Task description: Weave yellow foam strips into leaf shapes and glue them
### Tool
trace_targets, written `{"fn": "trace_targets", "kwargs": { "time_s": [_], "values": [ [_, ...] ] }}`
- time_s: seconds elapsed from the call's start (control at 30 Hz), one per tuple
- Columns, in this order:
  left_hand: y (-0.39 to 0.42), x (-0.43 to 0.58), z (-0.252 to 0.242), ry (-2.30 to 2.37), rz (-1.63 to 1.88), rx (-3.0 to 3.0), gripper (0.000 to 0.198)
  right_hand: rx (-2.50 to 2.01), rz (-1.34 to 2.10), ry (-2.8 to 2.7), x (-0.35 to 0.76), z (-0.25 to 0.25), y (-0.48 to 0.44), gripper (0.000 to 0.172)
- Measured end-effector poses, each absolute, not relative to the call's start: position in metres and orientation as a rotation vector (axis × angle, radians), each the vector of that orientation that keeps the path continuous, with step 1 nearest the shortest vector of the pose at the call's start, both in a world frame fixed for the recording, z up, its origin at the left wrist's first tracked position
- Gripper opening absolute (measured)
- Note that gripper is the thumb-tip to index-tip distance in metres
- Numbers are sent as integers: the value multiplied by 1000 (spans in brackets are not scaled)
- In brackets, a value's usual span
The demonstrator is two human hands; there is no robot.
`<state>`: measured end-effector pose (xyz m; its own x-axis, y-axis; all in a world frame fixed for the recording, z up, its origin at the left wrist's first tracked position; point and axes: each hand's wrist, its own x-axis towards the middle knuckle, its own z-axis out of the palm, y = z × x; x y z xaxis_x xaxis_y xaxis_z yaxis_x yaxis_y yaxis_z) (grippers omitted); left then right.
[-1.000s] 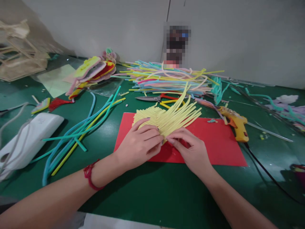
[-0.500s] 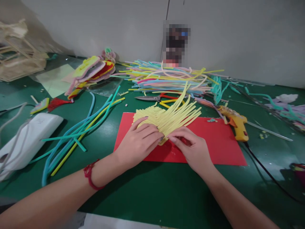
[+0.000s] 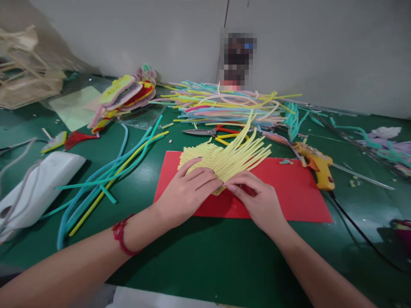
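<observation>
A fan of pale yellow fuzzy stems (image 3: 231,156) lies glued together on a red card sheet (image 3: 289,192) on the green table. My left hand (image 3: 189,190) lies flat on the near left part of the yellow piece, fingers stretched out and pressing it down. My right hand (image 3: 257,199) sits at the piece's near tip, with thumb and fingers pinched together on the yellow stems there. A red cord bracelet (image 3: 120,235) circles my left wrist.
A yellow glue gun (image 3: 316,164) with a black cord lies right of the card. Scissors (image 3: 208,131) and a heap of coloured stems (image 3: 224,105) lie behind. Long blue and yellow stems (image 3: 105,175), a white device (image 3: 38,184) and finished colourful pieces (image 3: 125,96) sit left.
Both hands stay on the near tip of the yellow piece. The right fingers have shifted slightly along the tip; nothing else has moved.
</observation>
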<state>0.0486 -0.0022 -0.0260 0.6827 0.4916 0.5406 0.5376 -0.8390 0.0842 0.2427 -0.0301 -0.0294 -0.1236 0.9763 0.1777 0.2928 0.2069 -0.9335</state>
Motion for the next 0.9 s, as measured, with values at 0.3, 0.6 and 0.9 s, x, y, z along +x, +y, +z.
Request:
{"fn": "trace_targets", "kwargs": {
  "time_s": [0.3,0.6,0.9],
  "values": [
    [-2,48,-24,-814,-832,-2812,23,-1241,957,-1605,243,-29,-31,8],
    [-1,49,-23,-798,-822,-2813,21,-1270,956,-1608,242,-30,-31,8],
    [-4,54,-20,-879,-873,-2814,16,-1236,922,-1640,238,-27,-31,8]
  ]
}}
